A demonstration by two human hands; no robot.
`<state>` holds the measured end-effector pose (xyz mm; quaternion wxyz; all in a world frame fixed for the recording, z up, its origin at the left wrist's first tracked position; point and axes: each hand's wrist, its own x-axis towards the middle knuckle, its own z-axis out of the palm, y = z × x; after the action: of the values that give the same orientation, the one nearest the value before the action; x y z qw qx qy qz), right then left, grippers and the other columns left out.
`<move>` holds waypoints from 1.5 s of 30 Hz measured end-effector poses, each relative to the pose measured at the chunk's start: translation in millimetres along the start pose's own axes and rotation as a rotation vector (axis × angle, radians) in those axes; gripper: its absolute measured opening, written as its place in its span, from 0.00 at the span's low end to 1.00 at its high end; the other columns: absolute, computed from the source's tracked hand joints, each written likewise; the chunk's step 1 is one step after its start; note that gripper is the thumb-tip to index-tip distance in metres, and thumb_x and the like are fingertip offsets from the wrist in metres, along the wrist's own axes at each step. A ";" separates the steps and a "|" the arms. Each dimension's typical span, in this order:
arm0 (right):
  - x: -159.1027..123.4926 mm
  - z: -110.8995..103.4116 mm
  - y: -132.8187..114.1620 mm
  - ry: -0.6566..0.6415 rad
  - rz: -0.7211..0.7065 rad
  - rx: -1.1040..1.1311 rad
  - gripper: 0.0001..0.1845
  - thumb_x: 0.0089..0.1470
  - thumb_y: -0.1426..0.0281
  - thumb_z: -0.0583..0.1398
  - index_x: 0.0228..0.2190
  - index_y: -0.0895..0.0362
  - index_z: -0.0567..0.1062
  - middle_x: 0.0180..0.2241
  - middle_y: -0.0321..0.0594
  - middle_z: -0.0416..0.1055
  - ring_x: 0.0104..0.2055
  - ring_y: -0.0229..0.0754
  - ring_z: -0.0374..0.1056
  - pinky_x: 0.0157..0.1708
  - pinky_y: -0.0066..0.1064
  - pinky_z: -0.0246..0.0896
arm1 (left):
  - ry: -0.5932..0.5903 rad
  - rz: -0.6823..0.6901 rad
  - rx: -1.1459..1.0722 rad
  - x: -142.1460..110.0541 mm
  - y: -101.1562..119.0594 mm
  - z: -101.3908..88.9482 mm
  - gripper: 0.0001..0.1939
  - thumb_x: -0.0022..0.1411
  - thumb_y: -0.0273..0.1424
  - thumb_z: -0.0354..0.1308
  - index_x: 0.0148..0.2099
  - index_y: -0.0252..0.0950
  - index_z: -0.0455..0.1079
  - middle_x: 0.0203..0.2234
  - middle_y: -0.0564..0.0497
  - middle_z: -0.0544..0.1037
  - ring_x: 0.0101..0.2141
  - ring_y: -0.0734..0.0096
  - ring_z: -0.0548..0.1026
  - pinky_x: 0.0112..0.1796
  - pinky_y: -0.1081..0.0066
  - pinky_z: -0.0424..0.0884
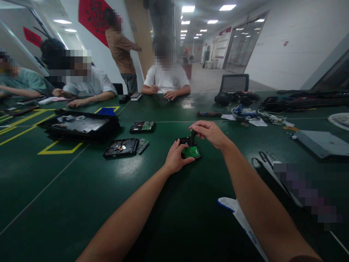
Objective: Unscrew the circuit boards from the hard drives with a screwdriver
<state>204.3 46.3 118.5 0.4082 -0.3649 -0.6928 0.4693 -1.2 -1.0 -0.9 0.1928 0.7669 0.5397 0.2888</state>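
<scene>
A hard drive [192,152] lies on the green table with its green circuit board facing up. My left hand [175,158] grips it from the left, thumb along the near edge and fingers over the far side. In my right hand [209,134], pinched between thumb and fingers, is a small screwdriver [193,136] with a dark green handle. It stands roughly upright over the far right part of the drive; its tip is too small to make out. To the left lie an opened drive [121,148], a loose circuit board [143,146] and another hard drive [142,126].
A black tray [79,135] stands at the left. Beyond my right hand lies a dark cylindrical tool [209,114], near a bowl [247,112] of tangled items. A grey box [323,143] sits at the right. A white-and-blue strip [227,203] lies under my right forearm. Several people are across the table.
</scene>
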 end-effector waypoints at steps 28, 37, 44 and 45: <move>0.9 0.5 1.0 -0.006 0.001 -0.036 0.17 0.61 0.53 0.64 0.38 0.53 0.80 0.40 0.41 0.78 0.26 0.34 0.65 0.22 0.29 0.55 | 0.019 0.003 -0.025 0.1 -0.6 0.0 0.36 0.55 0.48 0.73 0.59 0.37 0.70 0.73 0.33 0.55 0.73 0.45 0.49 0.68 0.48 0.53; 2.1 -0.7 2.0 0.000 0.035 0.006 0.14 0.62 0.56 0.62 0.39 0.52 0.81 0.41 0.42 0.79 0.27 0.36 0.66 0.23 0.31 0.57 | 0.023 -0.002 -0.041 0.6 -1.3 0.5 0.35 0.53 0.46 0.75 0.58 0.39 0.70 0.73 0.35 0.56 0.73 0.44 0.50 0.68 0.45 0.53; 1.3 -1.0 0.6 0.007 -0.004 -0.057 0.12 0.60 0.57 0.64 0.36 0.52 0.82 0.36 0.40 0.78 0.27 0.36 0.65 0.23 0.30 0.55 | 0.020 -0.005 -0.049 0.2 1.2 -1.9 0.34 0.54 0.46 0.74 0.58 0.40 0.70 0.73 0.36 0.56 0.73 0.44 0.50 0.68 0.44 0.53; 1.0 -0.5 0.2 0.007 0.004 -0.052 0.12 0.60 0.58 0.64 0.36 0.53 0.81 0.36 0.40 0.78 0.27 0.35 0.65 0.23 0.30 0.55 | 0.020 -0.003 -0.048 0.1 1.1 -2.0 0.34 0.54 0.46 0.74 0.58 0.40 0.70 0.73 0.36 0.56 0.73 0.44 0.50 0.68 0.44 0.53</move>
<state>204.4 47.4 118.7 0.4002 -0.3782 -0.7026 0.4507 -1.7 -1.3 1.3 0.2064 0.7583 0.5356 0.3091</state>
